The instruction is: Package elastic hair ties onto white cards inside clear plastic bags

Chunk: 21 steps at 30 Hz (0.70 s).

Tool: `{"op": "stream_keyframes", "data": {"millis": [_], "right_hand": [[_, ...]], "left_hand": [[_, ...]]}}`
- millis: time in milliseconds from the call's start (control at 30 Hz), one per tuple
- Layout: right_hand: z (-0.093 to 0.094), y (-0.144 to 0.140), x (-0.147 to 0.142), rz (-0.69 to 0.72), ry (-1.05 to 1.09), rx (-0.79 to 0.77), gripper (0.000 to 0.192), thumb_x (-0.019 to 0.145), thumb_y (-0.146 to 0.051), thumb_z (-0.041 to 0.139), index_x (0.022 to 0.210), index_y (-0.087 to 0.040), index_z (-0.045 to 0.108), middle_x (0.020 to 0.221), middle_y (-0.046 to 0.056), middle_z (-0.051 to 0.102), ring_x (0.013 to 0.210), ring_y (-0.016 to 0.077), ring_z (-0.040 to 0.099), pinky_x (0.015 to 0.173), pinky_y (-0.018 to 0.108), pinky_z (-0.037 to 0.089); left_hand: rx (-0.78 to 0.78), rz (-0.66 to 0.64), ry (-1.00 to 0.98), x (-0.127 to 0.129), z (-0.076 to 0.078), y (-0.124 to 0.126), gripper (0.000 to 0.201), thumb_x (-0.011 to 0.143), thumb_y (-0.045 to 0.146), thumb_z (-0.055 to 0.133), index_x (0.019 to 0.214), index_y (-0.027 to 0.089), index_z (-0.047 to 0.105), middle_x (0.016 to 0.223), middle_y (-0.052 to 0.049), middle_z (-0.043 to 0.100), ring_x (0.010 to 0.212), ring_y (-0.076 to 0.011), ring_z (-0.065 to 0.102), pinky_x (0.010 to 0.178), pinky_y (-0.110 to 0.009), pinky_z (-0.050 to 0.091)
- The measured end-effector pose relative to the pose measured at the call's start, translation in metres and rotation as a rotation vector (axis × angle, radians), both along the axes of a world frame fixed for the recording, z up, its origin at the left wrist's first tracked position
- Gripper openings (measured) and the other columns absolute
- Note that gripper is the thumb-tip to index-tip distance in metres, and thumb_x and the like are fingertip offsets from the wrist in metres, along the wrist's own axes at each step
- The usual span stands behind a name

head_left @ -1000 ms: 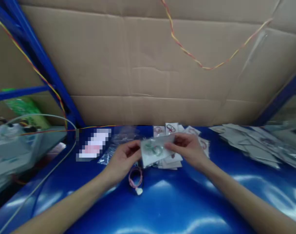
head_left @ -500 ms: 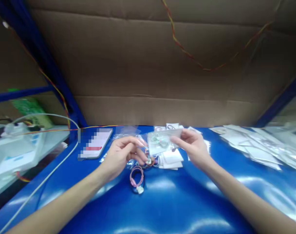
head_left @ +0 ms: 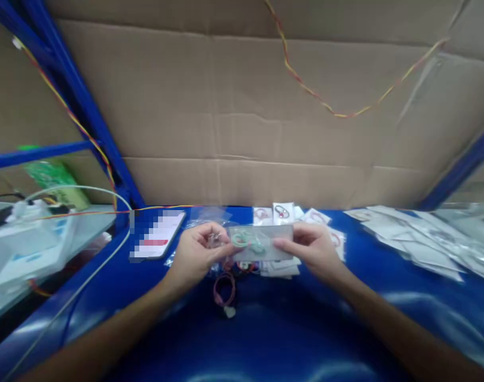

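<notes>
A clear plastic packet [head_left: 261, 243] holding green hair ties is pinched at either end by the left hand [head_left: 198, 253] and right hand [head_left: 311, 248], stretched flat above the blue table [head_left: 266, 339], apparently for steadiness.

place: packing workshop | signs: blue bench [head_left: 266, 339], cardboard backing [head_left: 242, 106], blue rack frame [head_left: 83, 106], piles of bagged items [head_left: 417, 239], loose wires [head_left: 325, 101]

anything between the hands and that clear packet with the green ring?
Nothing visible. The left hand and right hand pinch the clear plastic packet with the green ring by its two ends, above the pink hair tie on the blue table.
</notes>
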State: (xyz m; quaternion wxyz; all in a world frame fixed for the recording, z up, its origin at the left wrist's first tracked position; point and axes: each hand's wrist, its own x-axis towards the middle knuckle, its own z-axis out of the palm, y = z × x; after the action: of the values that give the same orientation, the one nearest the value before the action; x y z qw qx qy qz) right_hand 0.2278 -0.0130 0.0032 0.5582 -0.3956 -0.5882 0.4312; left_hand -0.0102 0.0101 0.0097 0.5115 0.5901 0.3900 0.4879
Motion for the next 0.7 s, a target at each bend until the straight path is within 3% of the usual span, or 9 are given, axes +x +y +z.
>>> {"op": "stream_keyframes", "data": {"millis": [167,333,500,700], "right_hand": [[0.0,0.009,0.012,0.019,-0.021,-0.011,0.022,0.075,-0.039,0.087,0.073,-0.019,0.079,0.068,0.002,0.073,0.061,0.0171,0.065,0.056,0.029,0.057],[0.004,0.018,0.024,-0.048,0.115,-0.002,0.024,0.073,-0.035,0.089,0.088,-0.02,0.079,0.074,0.002,0.076,0.057,0.0169,0.069,0.055,0.031,0.061],[0.011,0.023,0.035,-0.091,0.207,-0.058,0.025,0.076,-0.035,0.085,0.086,-0.02,0.067,0.083,0.004,0.079,0.069,0.0208,0.076,0.06,0.031,0.063],[0.001,0.023,0.029,0.004,0.162,-0.128,0.038,0.074,-0.039,0.089,0.089,-0.02,0.059,0.092,0.009,0.082,0.082,0.0254,0.08,0.074,0.038,0.065]], "left_hand": [[-0.009,-0.036,0.026,-0.001,0.001,0.003,0.032,0.067,0.029,0.091,0.064,0.017,0.062,0.051,0.0,0.068,0.044,-0.014,0.062,0.048,-0.023,0.05],[-0.046,-0.114,-0.023,-0.005,0.002,0.007,0.033,0.073,0.031,0.088,0.079,0.018,0.059,0.065,0.002,0.071,0.04,-0.0086,0.055,0.04,-0.018,0.044],[-0.069,-0.18,-0.035,-0.004,0.0,0.009,0.029,0.08,0.032,0.081,0.087,0.02,0.056,0.071,0.001,0.071,0.047,-0.0125,0.062,0.042,-0.022,0.052],[0.077,0.05,0.015,-0.009,0.003,0.01,0.022,0.078,0.021,0.075,0.078,0.022,0.053,0.055,0.005,0.065,0.039,-0.014,0.06,0.036,-0.021,0.048]]}}
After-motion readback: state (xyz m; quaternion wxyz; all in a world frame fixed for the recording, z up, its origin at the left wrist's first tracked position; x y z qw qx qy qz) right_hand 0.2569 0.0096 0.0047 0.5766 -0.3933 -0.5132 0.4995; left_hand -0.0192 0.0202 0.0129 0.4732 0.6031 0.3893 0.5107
